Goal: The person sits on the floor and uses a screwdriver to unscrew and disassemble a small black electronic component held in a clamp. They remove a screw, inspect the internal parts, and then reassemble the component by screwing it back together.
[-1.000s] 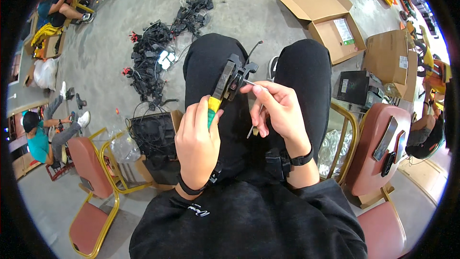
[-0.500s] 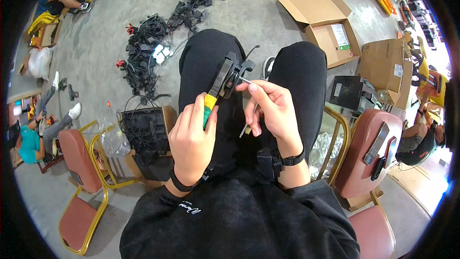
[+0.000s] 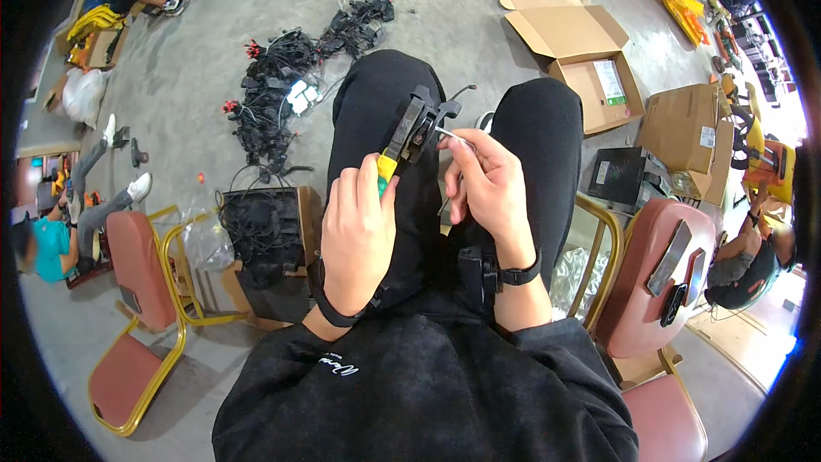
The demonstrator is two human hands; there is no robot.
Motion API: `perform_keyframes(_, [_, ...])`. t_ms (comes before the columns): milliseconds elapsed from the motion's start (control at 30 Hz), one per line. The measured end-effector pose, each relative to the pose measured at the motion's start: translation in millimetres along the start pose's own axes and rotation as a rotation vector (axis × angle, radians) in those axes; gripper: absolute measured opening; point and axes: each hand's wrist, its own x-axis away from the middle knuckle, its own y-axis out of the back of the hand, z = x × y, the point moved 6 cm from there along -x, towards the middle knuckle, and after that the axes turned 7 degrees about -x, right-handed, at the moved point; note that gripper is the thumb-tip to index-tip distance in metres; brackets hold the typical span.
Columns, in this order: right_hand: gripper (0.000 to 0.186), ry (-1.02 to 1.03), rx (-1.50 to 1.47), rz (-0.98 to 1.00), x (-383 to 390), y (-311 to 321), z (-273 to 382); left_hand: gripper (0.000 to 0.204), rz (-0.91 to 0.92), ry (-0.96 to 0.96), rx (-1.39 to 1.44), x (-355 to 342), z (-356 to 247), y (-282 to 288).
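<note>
My left hand (image 3: 357, 227) is wrapped round the yellow and green handle of a wire stripper (image 3: 410, 130), held over my lap with its black head pointing away from me. A thin grey cable (image 3: 446, 132) runs from the tool's jaws into my right hand (image 3: 489, 184), pinched between thumb and fingers. Beyond the jaws a dark cable end (image 3: 466, 88) sticks out toward the far right. Part of the cable is hidden behind my right fingers, and the lower part of the handle is inside my left palm.
A pile of black cabled parts (image 3: 278, 85) lies on the floor at far left. Beside my left leg stands a box of black cables (image 3: 265, 227). An opened cardboard box (image 3: 590, 107) lies at far right. Padded chairs (image 3: 654, 282) flank me; other people sit farther off.
The view has shifted slightly. My hands still hold the wire stripper and the cable; my right fingers have closed in a little nearer the jaws.
</note>
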Motion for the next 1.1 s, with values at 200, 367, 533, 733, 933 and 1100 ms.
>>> perform_keyframes(200, [0.012,0.713,0.465,-0.047,16.9,-6.1,24.4,0.035,-0.032,0.051,0.064,11.7,1.1,24.9])
perform_keyframes(367, [0.023,0.989,0.603,-0.004,47.7,-15.1,53.5,0.036,-0.102,0.030,0.054,26.2,-11.2,59.0])
perform_keyframes(533, [0.026,1.071,0.569,0.154,64.0,-24.3,59.7,0.032,-0.079,0.074,0.079,40.0,-11.8,79.8])
perform_keyframes(733, [0.022,0.978,0.553,0.168,39.6,-28.3,43.3,0.032,-0.037,0.097,0.110,22.7,5.1,62.7])
perform_keyframes(933, [0.015,0.805,0.503,0.192,9.8,-22.7,37.7,0.029,0.058,0.138,0.071,-2.3,20.6,42.2])
perform_keyframes(1100, [0.015,0.330,0.137,0.247,-15.5,-20.4,17.3,0.030,0.073,0.104,0.044,-24.4,21.6,19.5])
